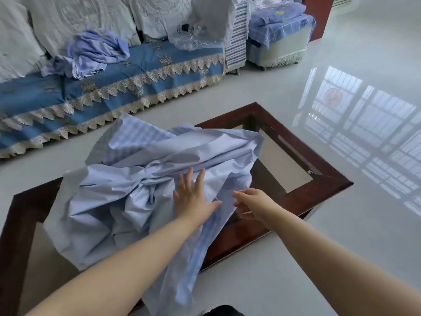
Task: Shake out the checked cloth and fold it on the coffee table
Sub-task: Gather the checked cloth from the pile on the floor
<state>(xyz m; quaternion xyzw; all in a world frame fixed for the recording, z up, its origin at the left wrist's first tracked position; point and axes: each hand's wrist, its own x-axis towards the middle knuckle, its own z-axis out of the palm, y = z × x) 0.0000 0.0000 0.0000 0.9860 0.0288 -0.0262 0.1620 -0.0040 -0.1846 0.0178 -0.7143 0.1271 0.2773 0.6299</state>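
The light blue checked cloth [145, 179] lies rumpled in a heap over the dark wooden coffee table [319, 188] with its glass top. One end hangs off the near edge toward me. My left hand [193, 197] lies flat on the cloth with straight, spread fingers. My right hand [252, 204] is just right of it at the cloth's right edge, fingers curled, and seems to pinch the edge; the contact is partly hidden.
A sofa with a blue lace-trimmed cover [114, 87] stands behind the table, with another crumpled blue cloth [95, 51] on it. A stool stacked with folded bedding [280, 30] is at the back right. Glossy white floor [341, 133] lies to the right.
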